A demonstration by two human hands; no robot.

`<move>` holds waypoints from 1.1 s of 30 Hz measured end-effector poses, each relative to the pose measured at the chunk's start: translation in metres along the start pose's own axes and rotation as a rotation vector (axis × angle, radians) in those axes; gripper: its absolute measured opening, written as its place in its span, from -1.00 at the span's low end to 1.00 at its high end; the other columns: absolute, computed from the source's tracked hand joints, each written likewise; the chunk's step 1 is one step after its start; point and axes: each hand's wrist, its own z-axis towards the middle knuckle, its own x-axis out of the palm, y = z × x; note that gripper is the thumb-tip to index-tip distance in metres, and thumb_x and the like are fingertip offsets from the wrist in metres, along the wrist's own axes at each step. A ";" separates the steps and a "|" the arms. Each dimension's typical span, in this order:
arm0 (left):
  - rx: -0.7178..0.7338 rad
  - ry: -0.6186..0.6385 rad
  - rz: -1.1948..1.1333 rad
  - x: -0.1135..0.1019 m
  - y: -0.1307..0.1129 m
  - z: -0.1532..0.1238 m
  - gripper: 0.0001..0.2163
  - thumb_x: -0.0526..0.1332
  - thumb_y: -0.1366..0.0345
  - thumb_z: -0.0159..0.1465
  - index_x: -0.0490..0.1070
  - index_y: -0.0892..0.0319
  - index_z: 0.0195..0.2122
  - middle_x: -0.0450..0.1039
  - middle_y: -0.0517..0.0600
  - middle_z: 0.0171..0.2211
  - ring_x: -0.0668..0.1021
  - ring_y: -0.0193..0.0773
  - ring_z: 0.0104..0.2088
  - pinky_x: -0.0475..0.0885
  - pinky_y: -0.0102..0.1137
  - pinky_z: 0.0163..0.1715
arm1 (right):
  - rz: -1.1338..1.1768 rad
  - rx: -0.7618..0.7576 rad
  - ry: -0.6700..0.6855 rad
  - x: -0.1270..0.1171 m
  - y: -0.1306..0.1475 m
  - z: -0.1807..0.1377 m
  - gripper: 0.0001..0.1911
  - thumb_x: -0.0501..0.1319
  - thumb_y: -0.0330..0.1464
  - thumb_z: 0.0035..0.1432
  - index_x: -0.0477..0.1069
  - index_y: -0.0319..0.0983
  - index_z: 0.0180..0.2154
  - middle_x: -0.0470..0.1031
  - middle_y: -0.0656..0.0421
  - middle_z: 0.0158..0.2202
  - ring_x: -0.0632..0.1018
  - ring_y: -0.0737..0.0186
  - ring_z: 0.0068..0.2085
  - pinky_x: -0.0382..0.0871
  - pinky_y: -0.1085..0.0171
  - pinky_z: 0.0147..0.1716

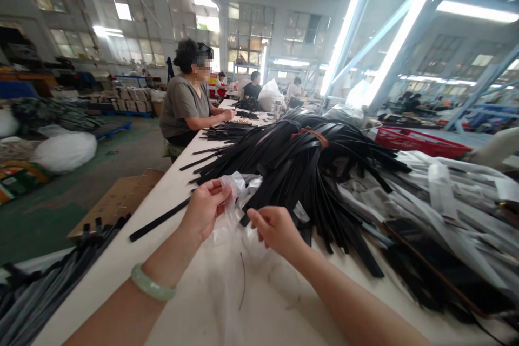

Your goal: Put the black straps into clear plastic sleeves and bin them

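Observation:
My left hand (208, 205), a pale green bangle on its wrist, pinches the gathered end of a thin clear plastic bag (232, 227). The bag hangs down onto the white table and reaches toward the strap pile. My right hand (275, 227) is closed, thumb against curled fingers, beside the bag; what it pinches, if anything, I cannot make out. Right behind it lies a large heap of black flat straps (284, 167), bundled with a brown tie (310, 134). One loose black strap (160, 220) sticks out on the left past my left hand.
Clear plastic sleeves (438, 189) and a dark phone-like slab (450, 265) lie at right, before a red basket (421, 140). A co-worker (186, 100) stands along the table's left edge. Cardboard (121, 200) and more straps (68, 281) sit below that edge.

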 end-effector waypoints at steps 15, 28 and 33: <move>0.162 0.216 0.328 0.004 0.009 -0.005 -0.64 0.42 0.41 -0.05 0.46 0.26 -0.19 0.43 -0.11 -0.52 0.46 -0.38 -0.48 0.34 -0.49 -0.42 | 0.616 0.066 0.344 -0.035 -0.016 -0.002 -0.45 0.12 0.18 -0.08 0.15 -0.14 -0.66 0.09 0.33 -0.82 0.13 0.43 -0.81 0.05 0.40 -0.81; 0.184 0.369 0.557 -0.007 0.014 -0.001 -0.70 0.41 0.41 -0.09 0.47 0.22 -0.28 0.22 -0.22 -0.60 0.27 -0.48 -0.60 0.13 -0.54 -0.59 | 0.964 -0.059 -0.407 -0.057 -0.009 0.017 -0.82 0.37 -0.32 -0.04 0.40 -0.22 -0.51 0.21 0.31 -0.69 0.21 0.46 -0.64 -0.01 0.42 -0.70; 0.163 0.353 0.544 -0.009 0.015 0.002 -0.66 0.43 0.36 -0.10 0.44 0.23 -0.29 0.27 -0.19 -0.58 0.31 -0.46 -0.58 0.16 -0.54 -0.57 | 0.767 -0.067 -0.315 -0.055 -0.016 0.010 -0.81 0.38 -0.25 -0.01 0.46 -0.21 -0.45 0.29 0.28 -0.63 0.26 0.42 -0.63 0.07 0.38 -0.66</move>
